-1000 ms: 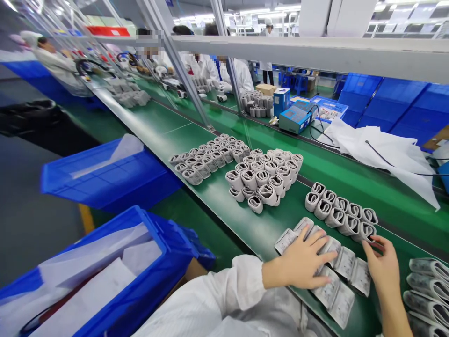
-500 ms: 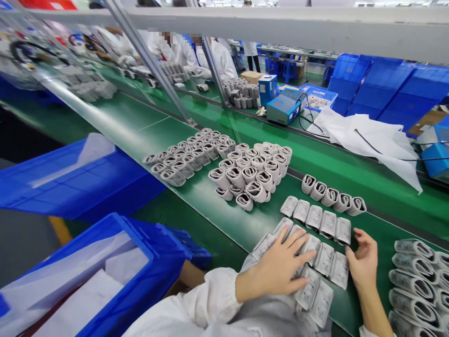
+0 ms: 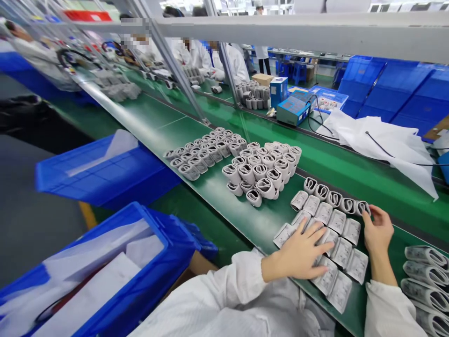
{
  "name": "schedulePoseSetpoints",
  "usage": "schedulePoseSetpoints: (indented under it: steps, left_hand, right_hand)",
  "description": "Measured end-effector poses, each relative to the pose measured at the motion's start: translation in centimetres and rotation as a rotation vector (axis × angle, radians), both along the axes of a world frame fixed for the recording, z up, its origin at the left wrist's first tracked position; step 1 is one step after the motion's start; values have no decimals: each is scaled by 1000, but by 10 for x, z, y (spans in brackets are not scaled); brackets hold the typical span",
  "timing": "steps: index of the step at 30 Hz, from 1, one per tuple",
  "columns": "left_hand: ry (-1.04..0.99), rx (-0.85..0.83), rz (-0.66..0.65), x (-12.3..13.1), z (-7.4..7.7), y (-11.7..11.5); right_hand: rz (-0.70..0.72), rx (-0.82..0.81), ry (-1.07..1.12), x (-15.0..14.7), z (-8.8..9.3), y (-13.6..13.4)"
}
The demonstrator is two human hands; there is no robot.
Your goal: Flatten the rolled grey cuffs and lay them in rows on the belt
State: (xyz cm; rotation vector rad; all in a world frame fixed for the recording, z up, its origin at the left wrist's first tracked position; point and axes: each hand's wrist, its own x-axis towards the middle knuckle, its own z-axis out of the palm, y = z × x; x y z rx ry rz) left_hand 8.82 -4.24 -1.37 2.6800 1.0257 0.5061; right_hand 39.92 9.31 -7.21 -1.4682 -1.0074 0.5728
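My left hand (image 3: 303, 250) lies with spread fingers on top of flat grey-white rolled pieces (image 3: 340, 252), which are laid in rows on the green work surface (image 3: 224, 220). At the right end of a row of upright rolls (image 3: 334, 199), my right hand (image 3: 378, 229) has its thumb and fingers at the last roll (image 3: 362, 208), pinching its end. Behind and to the left stands a stacked cluster of similar rolls (image 3: 259, 171), with another group (image 3: 206, 152) beyond it.
More rolls (image 3: 426, 276) lie at the right edge. Blue bins (image 3: 147, 234) stand at the lower left. Beyond the green surface are a blue device (image 3: 293, 107), white sheets (image 3: 372, 135) and a metal post (image 3: 171, 61). People in white (image 3: 235, 63) sit across the line.
The view has shifted, so things appear further right. My right hand has moved from beside the flat pieces up to the end of the upright row. My left hand stays spread on the pieces.
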Motion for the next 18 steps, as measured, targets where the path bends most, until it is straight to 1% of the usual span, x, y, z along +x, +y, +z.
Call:
schedulePoseSetpoints:
  steps: [4,6,8,10,12,13,14,15,17,18]
  left_hand:
    - [23,-6,-5,17,2,6]
    - [30,-19,-19,24,2,7]
    - [38,-37,-56,26,3,9]
    - [45,-66,-114,25,8,14]
    - [30,-104,-153,22,18,26]
    - [4,-119,-143,21,24,36]
    - [-37,-130,-102,19,32,49]
    - [-87,-141,-27,18,39,64]
    - [-200,-192,206,16,50,101]
    - [-246,-256,333,15,53,120]
  right_hand:
    - [5,-124,-93,13,-1,-10]
    - [-14,-149,-132,18,-1,-12]
    - [-45,-107,-149,19,-1,-13]
    - [-74,-25,-154,18,-3,-11]
    - [-81,40,-152,18,-4,-10]
    - [-76,50,-151,19,-4,-9]
    - [-67,44,-154,20,-4,-9]
    - [-60,23,-162,23,-3,-8]
    - [-62,-48,-200,29,-1,-7]
    - [-61,-91,-227,32,1,-6]
